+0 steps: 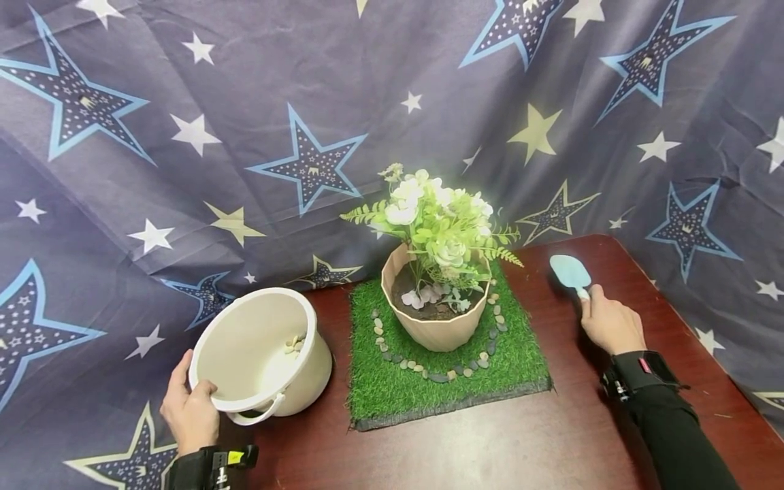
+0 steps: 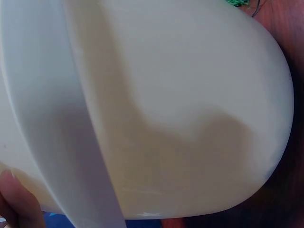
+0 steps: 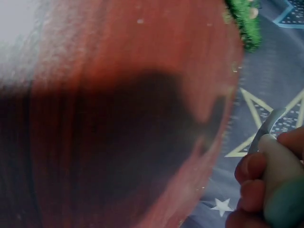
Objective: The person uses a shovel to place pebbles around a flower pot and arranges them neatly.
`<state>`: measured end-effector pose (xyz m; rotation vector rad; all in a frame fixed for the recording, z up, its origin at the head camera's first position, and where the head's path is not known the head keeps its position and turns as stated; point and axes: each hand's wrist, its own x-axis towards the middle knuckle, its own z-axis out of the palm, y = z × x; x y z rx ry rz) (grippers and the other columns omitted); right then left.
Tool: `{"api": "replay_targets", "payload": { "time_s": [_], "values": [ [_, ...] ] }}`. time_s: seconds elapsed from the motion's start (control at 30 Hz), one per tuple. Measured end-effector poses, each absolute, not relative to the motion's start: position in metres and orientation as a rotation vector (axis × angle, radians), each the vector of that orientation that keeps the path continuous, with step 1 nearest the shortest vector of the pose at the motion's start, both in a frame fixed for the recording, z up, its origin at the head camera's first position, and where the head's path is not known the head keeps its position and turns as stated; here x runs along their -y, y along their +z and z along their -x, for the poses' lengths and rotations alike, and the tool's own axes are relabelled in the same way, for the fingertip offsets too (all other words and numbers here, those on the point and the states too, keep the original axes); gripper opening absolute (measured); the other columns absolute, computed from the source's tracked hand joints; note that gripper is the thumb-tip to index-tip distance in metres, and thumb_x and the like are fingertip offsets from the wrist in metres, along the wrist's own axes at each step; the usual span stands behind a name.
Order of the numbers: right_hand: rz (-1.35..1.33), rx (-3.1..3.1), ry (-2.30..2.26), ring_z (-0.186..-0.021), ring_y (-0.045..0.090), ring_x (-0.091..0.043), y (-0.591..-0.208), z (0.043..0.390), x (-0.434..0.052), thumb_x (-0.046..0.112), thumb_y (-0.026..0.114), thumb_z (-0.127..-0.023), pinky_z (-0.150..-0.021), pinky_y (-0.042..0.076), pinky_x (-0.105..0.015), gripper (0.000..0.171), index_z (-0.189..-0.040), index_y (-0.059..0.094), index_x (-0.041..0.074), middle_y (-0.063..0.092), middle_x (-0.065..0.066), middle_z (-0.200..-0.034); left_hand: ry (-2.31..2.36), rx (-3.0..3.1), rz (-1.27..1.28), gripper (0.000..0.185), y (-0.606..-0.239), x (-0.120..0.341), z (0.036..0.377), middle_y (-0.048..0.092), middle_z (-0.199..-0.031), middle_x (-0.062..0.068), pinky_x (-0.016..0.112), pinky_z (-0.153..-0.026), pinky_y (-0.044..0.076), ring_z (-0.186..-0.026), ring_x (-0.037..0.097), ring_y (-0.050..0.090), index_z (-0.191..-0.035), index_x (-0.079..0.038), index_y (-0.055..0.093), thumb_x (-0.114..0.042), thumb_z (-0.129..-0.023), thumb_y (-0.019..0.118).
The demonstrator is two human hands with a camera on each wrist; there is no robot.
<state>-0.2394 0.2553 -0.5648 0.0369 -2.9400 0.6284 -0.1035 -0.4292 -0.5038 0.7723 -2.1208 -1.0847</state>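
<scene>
My left hand (image 1: 191,408) grips the rim of a cream-white bucket (image 1: 321,367) at its left side, the thumb over the edge and the fingers outside. The bucket leans a little, its mouth facing up and to the left, and a few pale pebbles (image 1: 294,344) lie inside it. Close up in the left wrist view, the bucket's pale wall (image 2: 190,71) fills most of the picture. Over the table's right side, my right hand (image 1: 612,323) holds a small trowel (image 1: 569,272) with a light blue blade by its handle. The right wrist view shows fingers curled round that handle (image 3: 280,166).
A peach flowerpot (image 1: 437,333) with soil, white flowers and ferns stands on a green turf mat (image 1: 392,401). Several pebbles (image 1: 437,378) ring the pot. A star-patterned cloth (image 1: 367,68) hangs behind the reddish-brown table (image 1: 478,442), close along its back and right edges.
</scene>
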Motion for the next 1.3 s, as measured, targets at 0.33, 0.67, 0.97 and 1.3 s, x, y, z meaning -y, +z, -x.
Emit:
{"api": "replay_targets", "payload": {
  "time_s": [0.33, 0.67, 0.97, 1.3],
  "values": [
    [-0.031, 2.999, 0.564, -0.07, 0.061, -0.056, -0.586, 0.25, -0.251, 0.021, 0.046, -0.105, -0.057, 0.046, -0.063, 0.025, -0.097, 0.044, -0.003, 0.062, -0.034, -0.077, -1.073, 2.113, -0.804, 0.075, -0.504, 0.432, 0.116, 0.058, -0.148, 0.013, 0.007, -0.101, 0.035, -0.128, 0.007, 0.055, -0.15, -0.022, 0.058, 0.006, -0.08, 0.052],
    [0.001, 3.003, 0.531, -0.076, 0.059, -0.06, -0.591, 0.252, -0.246, 0.021, 0.045, -0.105, -0.064, 0.047, -0.069, 0.027, -0.102, 0.045, -0.006, 0.055, -0.033, -0.089, -1.073, 2.115, -0.813, 0.075, -0.505, 0.439, 0.131, 0.058, -0.148, 0.011, 0.008, -0.102, 0.036, -0.131, 0.015, 0.056, -0.15, -0.022, 0.057, 0.005, -0.08, 0.052],
    [0.069, 3.004, 0.475, -0.07, 0.058, -0.059, -0.591, 0.247, -0.238, 0.019, 0.047, -0.102, -0.058, 0.046, -0.067, 0.03, -0.106, 0.045, -0.011, 0.047, -0.036, -0.092, -1.072, 2.136, -0.825, 0.075, -0.505, 0.438, 0.133, 0.055, -0.151, 0.009, 0.009, -0.106, 0.032, -0.137, 0.018, 0.052, -0.151, -0.023, 0.056, 0.003, -0.082, 0.052],
    [0.121, 3.034, 0.455, -0.08, 0.057, -0.055, -0.582, 0.245, -0.238, 0.027, 0.053, -0.1, -0.06, 0.047, -0.065, 0.045, -0.114, 0.043, -0.014, 0.045, -0.037, -0.101, -1.019, 2.331, -0.807, 0.07, -0.5, 0.445, 0.131, 0.044, -0.162, 0.009, 0.04, -0.121, 0.032, -0.148, 0.033, 0.041, -0.162, -0.028, 0.038, -0.009, -0.096, 0.048]
  ]
}}
